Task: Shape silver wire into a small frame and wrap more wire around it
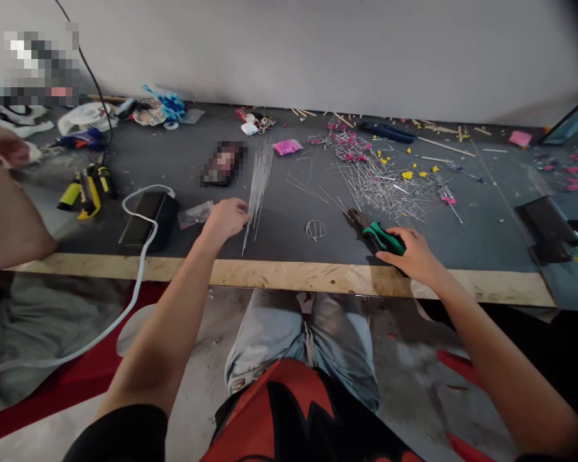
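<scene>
The long-handled metal pliers (377, 235) are showing green and black, the thin straight metal wires (259, 179) silver, a small plastic packet (288, 147) bright pink, the flat tabletop (282, 247) plain dark grey.

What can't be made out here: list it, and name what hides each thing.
Head view: the left hand hides whether its own fingertips grip any straight wires.
Head view: the right hand covers part of the pliers' handles.
Head view: pixelation blurs the surface of the dark rectangular object.
Head view: the left edge cuts off the co-worker's arm.
</scene>
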Demonstrator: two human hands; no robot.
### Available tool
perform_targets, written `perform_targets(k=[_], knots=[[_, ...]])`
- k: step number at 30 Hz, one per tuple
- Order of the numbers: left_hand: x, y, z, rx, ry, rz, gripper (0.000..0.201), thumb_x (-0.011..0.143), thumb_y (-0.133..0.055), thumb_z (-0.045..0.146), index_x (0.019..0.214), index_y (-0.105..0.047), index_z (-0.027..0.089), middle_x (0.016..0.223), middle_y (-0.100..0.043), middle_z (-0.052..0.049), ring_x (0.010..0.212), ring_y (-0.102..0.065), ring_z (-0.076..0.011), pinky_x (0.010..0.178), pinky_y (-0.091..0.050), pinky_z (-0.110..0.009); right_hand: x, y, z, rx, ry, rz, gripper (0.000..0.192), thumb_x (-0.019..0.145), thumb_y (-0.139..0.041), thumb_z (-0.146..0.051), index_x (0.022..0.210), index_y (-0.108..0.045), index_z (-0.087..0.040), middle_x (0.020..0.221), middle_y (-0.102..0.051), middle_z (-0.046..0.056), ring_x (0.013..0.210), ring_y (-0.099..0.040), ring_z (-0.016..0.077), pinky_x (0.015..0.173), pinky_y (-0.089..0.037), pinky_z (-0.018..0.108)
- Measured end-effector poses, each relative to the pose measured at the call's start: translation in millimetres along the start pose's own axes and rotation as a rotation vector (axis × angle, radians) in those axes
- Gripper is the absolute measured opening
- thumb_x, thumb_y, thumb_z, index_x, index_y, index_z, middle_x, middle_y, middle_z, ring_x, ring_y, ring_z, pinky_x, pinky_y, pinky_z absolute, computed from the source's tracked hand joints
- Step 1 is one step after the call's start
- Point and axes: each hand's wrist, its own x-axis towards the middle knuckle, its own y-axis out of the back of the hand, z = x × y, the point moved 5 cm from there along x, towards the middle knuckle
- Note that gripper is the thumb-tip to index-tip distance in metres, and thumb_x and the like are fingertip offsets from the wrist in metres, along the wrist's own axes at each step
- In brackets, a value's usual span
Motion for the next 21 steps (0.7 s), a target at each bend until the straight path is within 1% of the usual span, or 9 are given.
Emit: perform_targets(k=[3, 7, 9, 11, 14, 16, 17, 19, 21], knots=[[-1, 1.6, 2, 0.048, 0.001, 0.019, 0.035, 0.069, -0.059, 0.025, 0.103, -0.063, 0.015, 0.081, -0.069, -0.008, 0.070, -0.063, -0.0189, 0.067, -0.045, -0.027, -5, -4, -2, -0.024, -0.025, 0.001, 0.061, 0.066, -0.068, -0.050, 0.118, -0.049, -0.024, 0.116, -0.055, 0.012, 0.109, -0.050, 0.0336, 0.090, -0.040, 0.047], [2, -0.1, 4, 0.089, 0.044, 0.035, 0.038, 0.065, -0.060, 0.019, 0.102, -0.064, 0.012, 0.075, -0.067, -0.010, 0.068, -0.063, -0.0219, 0.068, -0.047, -0.031, -6, -7, -7, -0.006, 0.058, 0.046, 0.044, 0.071, -0.064, -0.044, 0.109, -0.054, -0.024, 0.115, -0.057, 0.010, 0.110, -0.051, 0.0312, 0.092, -0.039, 0.046], [4, -3.9, 0, -0.019, 0.097, -0.014, 0.042, 0.064, -0.061, 0.017, 0.105, -0.062, 0.011, 0.071, -0.066, -0.009, 0.062, -0.063, -0.0206, 0.063, -0.048, -0.030, -6, -7, -10, 0.011, 0.111, 0.078, 0.034, 0.073, -0.063, -0.042, 0.101, -0.058, -0.024, 0.116, -0.058, 0.009, 0.111, -0.053, 0.0294, 0.095, -0.038, 0.046], [4, -6.8, -6, -0.195, 0.160, -0.070, 0.045, 0.063, -0.062, 0.016, 0.108, -0.060, 0.012, 0.067, -0.064, -0.006, 0.056, -0.062, -0.0178, 0.058, -0.048, -0.028, -7, -6, -11, 0.011, 0.123, 0.114, 0.030, 0.073, -0.062, -0.042, 0.096, -0.062, -0.023, 0.119, -0.057, 0.010, 0.111, -0.053, 0.0288, 0.095, -0.038, 0.046], [-1, -4.4, -12, -0.452, 0.223, -0.091, 0.037, 0.063, -0.063, 0.014, 0.100, -0.060, 0.011, 0.061, -0.060, -0.003, 0.051, -0.059, -0.0134, 0.055, -0.049, -0.026, -8, -1, -13, 0.019, 0.077, 0.130, 0.030, 0.073, -0.061, -0.043, 0.095, -0.066, -0.023, 0.119, -0.058, 0.010, 0.103, -0.057, 0.0279, 0.089, -0.043, 0.043], [-6, 0.0, -14, -0.570, 0.232, -0.086, 0.023, 0.063, -0.064, 0.012, 0.086, -0.062, 0.011, 0.059, -0.059, -0.002, 0.049, -0.056, -0.0110, 0.054, -0.049, -0.025, -9, 4, -13, 0.056, -0.008, 0.090, 0.030, 0.073, -0.059, -0.044, 0.092, -0.067, -0.022, 0.108, -0.063, 0.009, 0.088, -0.061, 0.0248, 0.077, -0.046, 0.038], [-7, 2.2, -15, -0.612, 0.230, -0.086, 0.017, 0.063, -0.064, 0.012, 0.080, -0.062, 0.011, 0.059, -0.058, -0.002, 0.049, -0.055, -0.0101, 0.054, -0.049, -0.025, -9, 7, -12, 0.086, -0.069, 0.056, 0.030, 0.074, -0.058, -0.046, 0.090, -0.067, -0.022, 0.098, -0.066, 0.008, 0.078, -0.061, 0.0226, 0.070, -0.045, 0.035], [-10, 6.1, -17, -0.662, 0.221, -0.087, 0.007, 0.064, -0.064, 0.011, 0.070, -0.063, 0.011, 0.058, -0.057, -0.002, 0.049, -0.054, -0.0092, 0.053, -0.049, -0.024, -9, 11, -8, 0.187, -0.204, -0.022, 0.031, 0.075, -0.055, -0.049, 0.084, -0.067, -0.022, 0.074, -0.065, 0.003, 0.061, -0.057, 0.0181, 0.055, -0.041, 0.029], [-11, 8.6, -18, -0.682, 0.211, -0.091, 0.003, 0.064, -0.065, 0.012, 0.066, -0.062, 0.012, 0.056, -0.056, -0.002, 0.049, -0.054, -0.0090, 0.053, -0.049, -0.024, -9, 14, -6, 0.342, -0.292, -0.060, 0.033, 0.075, -0.054, -0.051, 0.079, -0.067, -0.021, 0.061, -0.061, 0.001, 0.051, -0.052, 0.0154, 0.046, -0.035, 0.027]])
